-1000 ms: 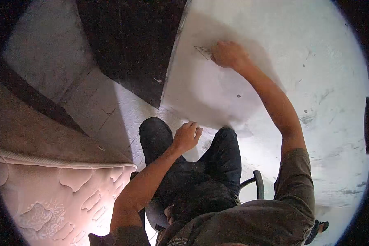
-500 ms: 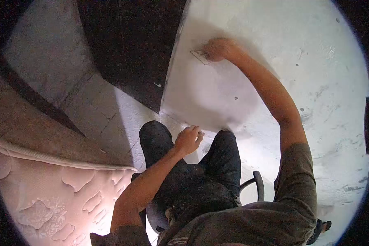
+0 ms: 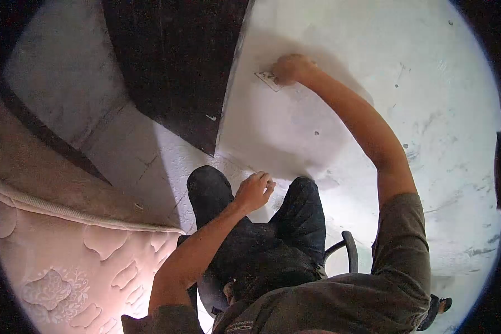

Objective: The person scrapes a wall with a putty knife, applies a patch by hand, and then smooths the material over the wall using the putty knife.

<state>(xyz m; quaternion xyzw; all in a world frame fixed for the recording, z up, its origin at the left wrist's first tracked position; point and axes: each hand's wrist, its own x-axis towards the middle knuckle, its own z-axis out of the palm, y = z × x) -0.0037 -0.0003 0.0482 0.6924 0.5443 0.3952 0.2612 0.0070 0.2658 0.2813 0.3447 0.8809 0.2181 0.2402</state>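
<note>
My right hand (image 3: 294, 69) is closed on a small flat plate (image 3: 268, 81) with a pale, marked face, which lies against the white wall surface (image 3: 295, 119). A dark panel (image 3: 178, 61) stands to the left of that hand, its edge close to the plate. My left hand (image 3: 254, 191) hangs between my knees with its fingers curled; whether anything is in it I cannot make out.
A pink quilted mattress (image 3: 117, 245) fills the lower left, beside a pale tiled floor (image 3: 133, 150). A black curved chair armrest (image 3: 349, 250) is at my right side. Small dark spots mark the wall.
My right hand and the plate have shifted slightly left along the wall. The whole view has also moved a little. My left hand keeps nearly the same place and pose.
</note>
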